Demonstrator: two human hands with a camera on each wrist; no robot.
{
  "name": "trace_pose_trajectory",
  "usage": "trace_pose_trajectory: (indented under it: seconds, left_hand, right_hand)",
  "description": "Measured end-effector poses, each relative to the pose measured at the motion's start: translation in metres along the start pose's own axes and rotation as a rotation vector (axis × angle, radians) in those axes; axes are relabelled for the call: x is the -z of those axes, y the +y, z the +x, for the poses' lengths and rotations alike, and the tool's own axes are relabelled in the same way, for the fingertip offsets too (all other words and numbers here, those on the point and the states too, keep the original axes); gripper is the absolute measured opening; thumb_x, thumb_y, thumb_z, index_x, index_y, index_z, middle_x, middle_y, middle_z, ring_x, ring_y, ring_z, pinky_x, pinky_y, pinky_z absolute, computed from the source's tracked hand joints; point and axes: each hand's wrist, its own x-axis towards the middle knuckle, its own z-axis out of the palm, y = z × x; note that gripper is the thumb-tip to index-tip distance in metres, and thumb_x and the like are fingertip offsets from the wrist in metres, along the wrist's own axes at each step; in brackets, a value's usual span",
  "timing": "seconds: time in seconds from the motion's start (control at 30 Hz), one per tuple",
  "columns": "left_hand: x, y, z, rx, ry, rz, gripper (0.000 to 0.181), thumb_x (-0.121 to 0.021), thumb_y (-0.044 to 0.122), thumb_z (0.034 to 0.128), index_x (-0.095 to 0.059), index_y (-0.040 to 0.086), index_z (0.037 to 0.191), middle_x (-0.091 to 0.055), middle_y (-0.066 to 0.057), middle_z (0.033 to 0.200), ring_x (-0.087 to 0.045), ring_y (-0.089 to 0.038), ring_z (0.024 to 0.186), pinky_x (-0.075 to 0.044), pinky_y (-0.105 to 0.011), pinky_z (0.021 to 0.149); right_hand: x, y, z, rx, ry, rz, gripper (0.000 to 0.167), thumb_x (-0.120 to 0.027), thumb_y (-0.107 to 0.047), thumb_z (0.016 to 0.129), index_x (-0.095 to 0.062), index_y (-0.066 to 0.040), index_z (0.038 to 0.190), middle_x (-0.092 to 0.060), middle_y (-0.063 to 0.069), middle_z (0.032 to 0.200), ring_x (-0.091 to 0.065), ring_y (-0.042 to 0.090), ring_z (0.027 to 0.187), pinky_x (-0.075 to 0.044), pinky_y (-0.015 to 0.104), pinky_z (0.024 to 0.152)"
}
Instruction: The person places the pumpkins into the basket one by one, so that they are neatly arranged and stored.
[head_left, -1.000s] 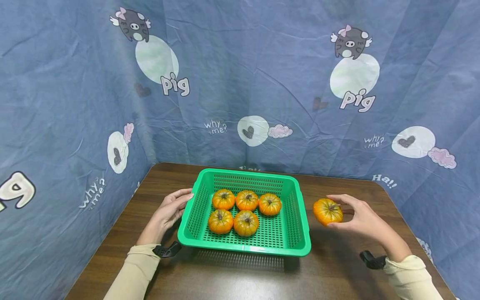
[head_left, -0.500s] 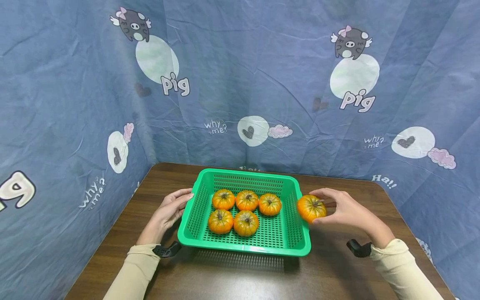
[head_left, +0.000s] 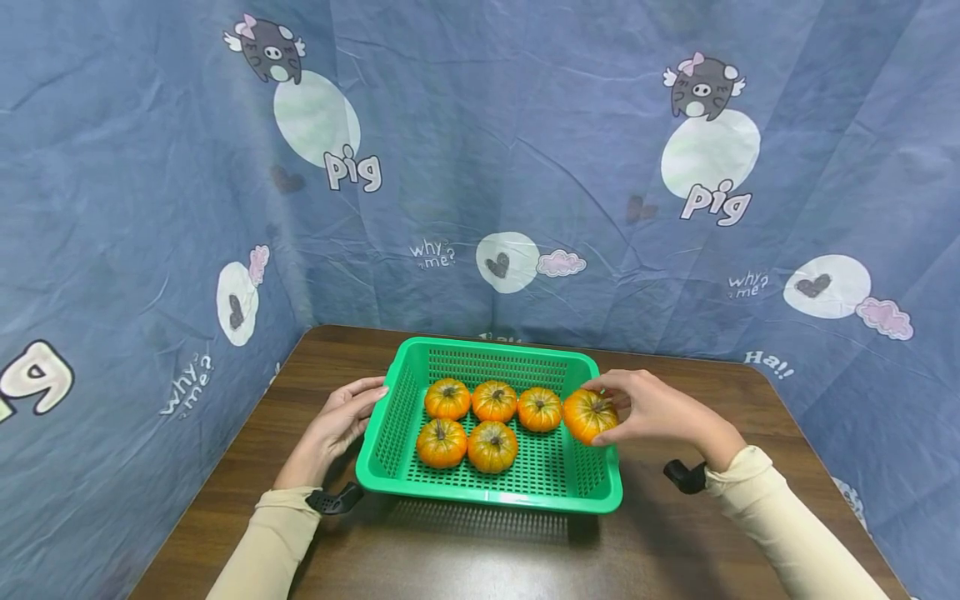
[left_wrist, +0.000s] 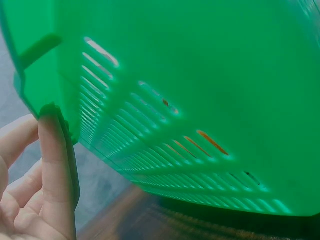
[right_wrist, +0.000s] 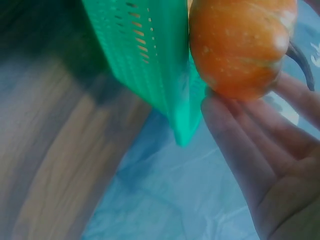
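A green plastic basket (head_left: 551, 472) with slotted walls stands on the table, several small orange pumpkins (head_left: 492, 447) inside it in two rows. With thumb and fingers my left hand (head_left: 339, 423) holds the basket's left rim; the left wrist view shows its fingers (left_wrist: 56, 172) at the edge of the green wall (left_wrist: 210, 60). My right hand (head_left: 663, 408) grips one more pumpkin (head_left: 589, 417) above the right side of the basket. From the right wrist view, this pumpkin (right_wrist: 240, 50) sits by the rim between thumb and fingers, its dark curved stem showing.
The brown wooden table (head_left: 420, 558) extends around the basket on all sides. A blue cloth curtain (head_left: 480, 167) with pig prints hangs behind the table and along its left. Each wrist bears a black camera mount (head_left: 334, 500).
My right hand has carried its pumpkin leftward, from beside the basket across the right rim to above the inside. My left hand and the basket have stayed in place.
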Motion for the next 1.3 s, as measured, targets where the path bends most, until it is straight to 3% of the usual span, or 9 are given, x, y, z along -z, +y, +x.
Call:
trace_pose_trajectory:
  seconds: [0.27, 0.47, 0.77, 1.07, 1.3]
  left_hand:
    - [0.000, 0.001, 0.000, 0.000, -0.012, -0.005, 0.019, -0.056, 0.007, 0.1067, -0.064, 0.016, 0.121, -0.078, 0.006, 0.102, -0.077, -0.007, 0.089, -0.066, -0.023, 0.076]
    - [-0.001, 0.002, -0.001, 0.003, -0.007, 0.001, 0.019, -0.057, 0.007, 0.1065, -0.063, 0.015, 0.123, -0.078, 0.006, 0.102, -0.077, -0.006, 0.089, -0.065, -0.023, 0.077]
    - [-0.001, 0.003, -0.002, -0.001, -0.014, 0.000, 0.019, -0.056, 0.008, 0.1069, -0.061, 0.015, 0.124, -0.078, 0.006, 0.101, -0.077, -0.006, 0.089, -0.065, -0.023, 0.076]
    - [-0.001, 0.002, -0.001, 0.001, -0.015, -0.019, 0.019, -0.056, 0.007, 0.1067, -0.061, 0.013, 0.124, -0.078, 0.005, 0.101, -0.077, -0.006, 0.089, -0.065, -0.023, 0.076]
    - [-0.001, 0.002, -0.002, -0.007, -0.010, -0.002, 0.018, -0.056, 0.007, 0.1068, -0.064, 0.017, 0.119, -0.077, 0.007, 0.100, -0.077, -0.006, 0.089, -0.065, -0.022, 0.076]
  right_hand:
    - [-0.002, -0.013, 0.022, 0.038, -0.068, -0.168, 0.070, -0.089, -0.055, 0.074, -0.072, -0.016, 0.129, -0.075, -0.008, 0.117, -0.069, 0.007, 0.096, -0.060, 0.031, 0.083]
    - [-0.007, -0.024, 0.036, 0.052, -0.157, -0.226, 0.071, -0.091, -0.049, 0.075, -0.069, -0.012, 0.131, -0.074, -0.002, 0.122, -0.067, 0.016, 0.107, -0.055, 0.042, 0.094]
    - [-0.024, -0.037, 0.057, 0.055, -0.293, -0.284, 0.071, -0.093, -0.038, 0.075, -0.067, -0.011, 0.135, -0.071, 0.003, 0.131, -0.066, 0.012, 0.105, -0.059, 0.028, 0.084]
    - [-0.042, -0.046, 0.071, -0.004, -0.423, -0.404, 0.073, -0.094, -0.038, 0.075, -0.064, -0.020, 0.139, -0.065, 0.002, 0.136, -0.064, 0.022, 0.119, -0.060, 0.039, 0.097]
    - [-0.052, -0.049, 0.076, 0.009, -0.453, -0.472, 0.062, -0.097, -0.038, 0.070, -0.071, -0.024, 0.124, -0.072, -0.008, 0.110, -0.065, 0.007, 0.084, -0.060, 0.027, 0.079]
